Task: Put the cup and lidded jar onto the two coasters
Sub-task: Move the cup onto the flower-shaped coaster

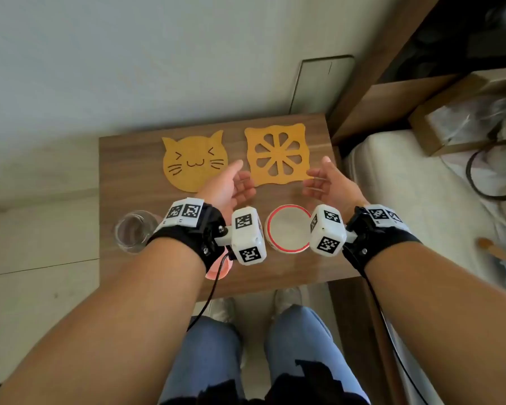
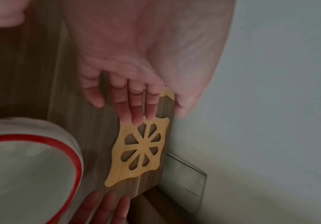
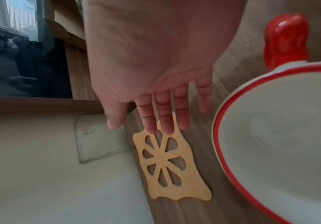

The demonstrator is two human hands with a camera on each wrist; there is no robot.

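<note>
Two yellow coasters lie at the back of the wooden table (image 1: 123, 176): a cat-face coaster (image 1: 195, 162) on the left and a square cut-out coaster (image 1: 276, 154) (image 2: 142, 151) (image 3: 165, 160) on the right. A white cup (image 1: 288, 228) (image 2: 21, 174) (image 3: 280, 144) with a red rim and red handle (image 3: 285, 40) stands near the front, between my wrists. A clear glass jar (image 1: 133, 230) stands at the front left; something pink (image 1: 216, 271) shows under my left wrist. My left hand (image 1: 240, 182) (image 2: 136, 91) and right hand (image 1: 319, 182) (image 3: 155, 91) hover just beyond the cup, palms facing each other, fingers straight, holding nothing.
A bed (image 1: 406, 200) with a black cable loop (image 1: 479, 176) borders the table's right side. Wooden shelving (image 1: 377, 97) and a cardboard box (image 1: 450, 118) stand behind it. A flat pale panel (image 1: 319, 83) leans on the wall behind the table. My knees are below the front edge.
</note>
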